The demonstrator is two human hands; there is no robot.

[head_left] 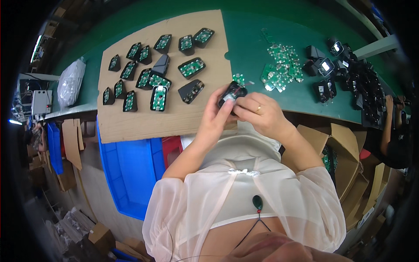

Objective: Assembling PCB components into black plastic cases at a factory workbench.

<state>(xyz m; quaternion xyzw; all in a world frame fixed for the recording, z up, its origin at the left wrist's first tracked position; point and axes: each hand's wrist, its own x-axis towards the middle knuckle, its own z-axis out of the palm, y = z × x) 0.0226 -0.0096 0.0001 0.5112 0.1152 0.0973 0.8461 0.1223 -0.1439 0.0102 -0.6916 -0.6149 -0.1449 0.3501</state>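
In front of my body, above the front edge of the bench, my left hand (214, 114) is wrapped round a small black plastic housing (232, 92), its thumb lying across the near side. Inside the housing, something reddish and a pale patch show, too small to make out. My right hand (265, 114), wearing a ring, is closed with bent fingers on the housing's right side; its fingertips are partly hidden. Just beyond the housing lies a green circuit board (238, 78). Several black housings with green boards in them (192, 67) stand on the cardboard sheet to the left.
The cardboard sheet (144, 124) overhangs the green bench (244, 32). Loose circuit boards (283, 65) lie in a pile right of centre, with heaped black housings (325, 67) farther right. Below are a blue bin (133, 174) and open cartons (345, 144). Another person's arm (387, 124) reaches in at far right.
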